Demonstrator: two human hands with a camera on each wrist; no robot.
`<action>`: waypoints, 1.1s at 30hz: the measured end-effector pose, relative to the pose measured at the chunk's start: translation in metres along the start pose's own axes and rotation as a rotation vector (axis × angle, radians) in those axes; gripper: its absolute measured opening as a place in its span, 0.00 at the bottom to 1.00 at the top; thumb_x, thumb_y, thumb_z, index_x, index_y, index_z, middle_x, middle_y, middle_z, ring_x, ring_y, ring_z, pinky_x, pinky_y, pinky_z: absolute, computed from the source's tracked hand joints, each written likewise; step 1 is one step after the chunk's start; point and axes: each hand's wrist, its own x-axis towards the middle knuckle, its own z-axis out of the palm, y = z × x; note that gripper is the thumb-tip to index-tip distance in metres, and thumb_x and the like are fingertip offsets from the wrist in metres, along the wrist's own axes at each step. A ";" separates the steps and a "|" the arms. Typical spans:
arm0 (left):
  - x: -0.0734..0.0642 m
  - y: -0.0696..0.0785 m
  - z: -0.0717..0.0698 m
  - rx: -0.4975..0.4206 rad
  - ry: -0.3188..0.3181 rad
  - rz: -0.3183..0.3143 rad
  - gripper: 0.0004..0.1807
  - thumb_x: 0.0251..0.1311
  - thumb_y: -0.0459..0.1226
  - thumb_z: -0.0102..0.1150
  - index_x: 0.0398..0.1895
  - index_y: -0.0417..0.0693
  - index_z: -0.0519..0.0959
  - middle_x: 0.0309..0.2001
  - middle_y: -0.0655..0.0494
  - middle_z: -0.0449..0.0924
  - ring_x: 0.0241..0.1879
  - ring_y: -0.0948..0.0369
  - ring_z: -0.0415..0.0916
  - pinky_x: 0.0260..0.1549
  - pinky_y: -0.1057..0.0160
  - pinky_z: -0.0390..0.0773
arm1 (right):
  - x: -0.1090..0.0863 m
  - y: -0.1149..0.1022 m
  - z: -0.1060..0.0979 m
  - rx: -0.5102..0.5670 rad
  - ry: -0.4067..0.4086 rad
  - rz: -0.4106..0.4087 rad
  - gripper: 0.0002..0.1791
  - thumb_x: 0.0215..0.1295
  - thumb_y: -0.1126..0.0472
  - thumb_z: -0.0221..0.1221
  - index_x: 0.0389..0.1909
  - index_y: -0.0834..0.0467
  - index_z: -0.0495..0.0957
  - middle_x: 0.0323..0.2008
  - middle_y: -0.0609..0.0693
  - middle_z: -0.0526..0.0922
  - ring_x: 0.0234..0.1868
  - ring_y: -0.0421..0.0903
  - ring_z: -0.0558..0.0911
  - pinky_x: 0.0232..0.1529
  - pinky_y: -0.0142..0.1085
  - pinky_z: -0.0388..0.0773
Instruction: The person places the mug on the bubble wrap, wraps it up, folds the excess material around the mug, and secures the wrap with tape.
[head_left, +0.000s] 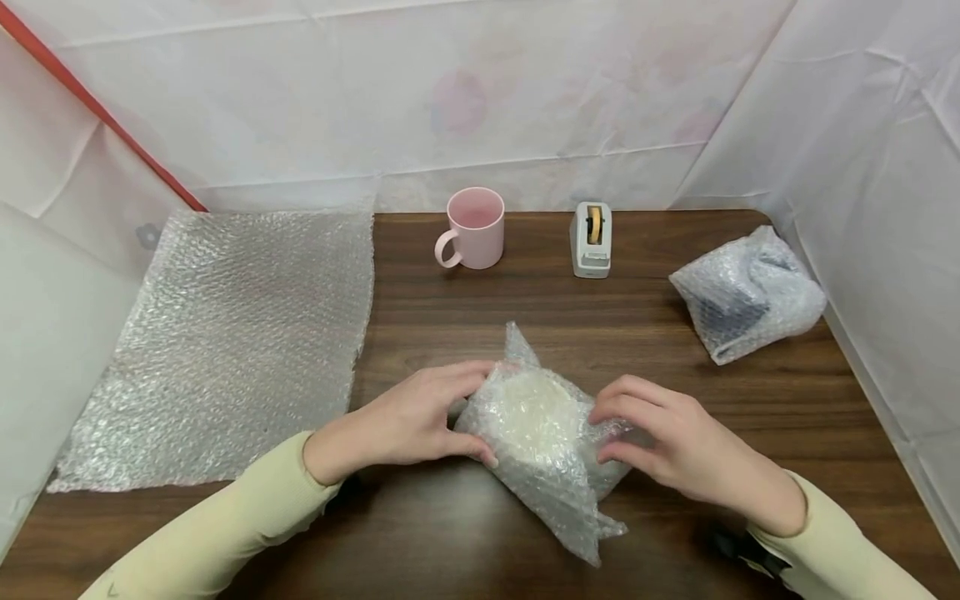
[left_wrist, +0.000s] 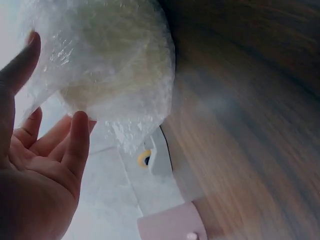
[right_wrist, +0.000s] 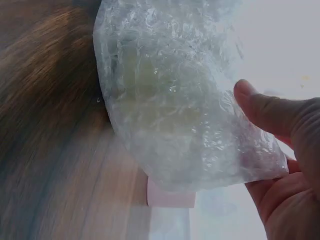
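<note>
A pale, round-topped object [head_left: 536,408] sits at lower centre of the frame, covered by bubble wrap [head_left: 551,492]; the wrapping looks well along but unfinished, as loose corners jut out and no tape is visible. The left hand [head_left: 420,412] rests spread, relaxed fingers against its side; the right hand [head_left: 675,442] pinches a flap. At upper centre the mug [head_left: 480,237] stands unwrapped; a wrapped bundle [head_left: 757,292] lies at right.

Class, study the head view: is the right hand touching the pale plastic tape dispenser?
No, the right hand holds clear bubble wrap, apart from the tape dispenser.
</note>
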 end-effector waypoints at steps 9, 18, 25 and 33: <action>-0.001 -0.001 0.005 -0.026 0.085 -0.012 0.26 0.55 0.50 0.71 0.55 0.52 0.78 0.59 0.63 0.77 0.59 0.68 0.73 0.59 0.64 0.72 | 0.008 0.007 0.015 0.042 0.046 -0.003 0.12 0.65 0.54 0.66 0.45 0.55 0.85 0.44 0.45 0.84 0.44 0.42 0.82 0.46 0.28 0.77; 0.002 0.002 0.020 0.057 0.226 -0.025 0.22 0.58 0.44 0.69 0.51 0.46 0.76 0.53 0.57 0.79 0.52 0.64 0.75 0.51 0.62 0.77 | 0.012 0.011 0.021 0.084 -0.002 0.148 0.19 0.42 0.68 0.76 0.38 0.51 0.87 0.39 0.40 0.85 0.44 0.42 0.77 0.46 0.30 0.75; 0.009 0.009 0.027 0.087 0.303 -0.125 0.27 0.47 0.40 0.72 0.49 0.47 0.70 0.52 0.55 0.80 0.46 0.62 0.78 0.47 0.62 0.79 | 0.005 0.003 0.025 0.048 0.048 0.296 0.28 0.36 0.76 0.71 0.40 0.58 0.72 0.42 0.46 0.78 0.43 0.43 0.78 0.45 0.35 0.79; 0.018 0.016 0.019 0.135 0.243 -0.105 0.24 0.45 0.36 0.74 0.42 0.50 0.70 0.49 0.57 0.75 0.47 0.61 0.75 0.46 0.61 0.77 | 0.007 -0.008 0.029 -0.276 0.219 -0.248 0.07 0.69 0.63 0.57 0.31 0.60 0.80 0.36 0.56 0.77 0.40 0.56 0.76 0.51 0.41 0.75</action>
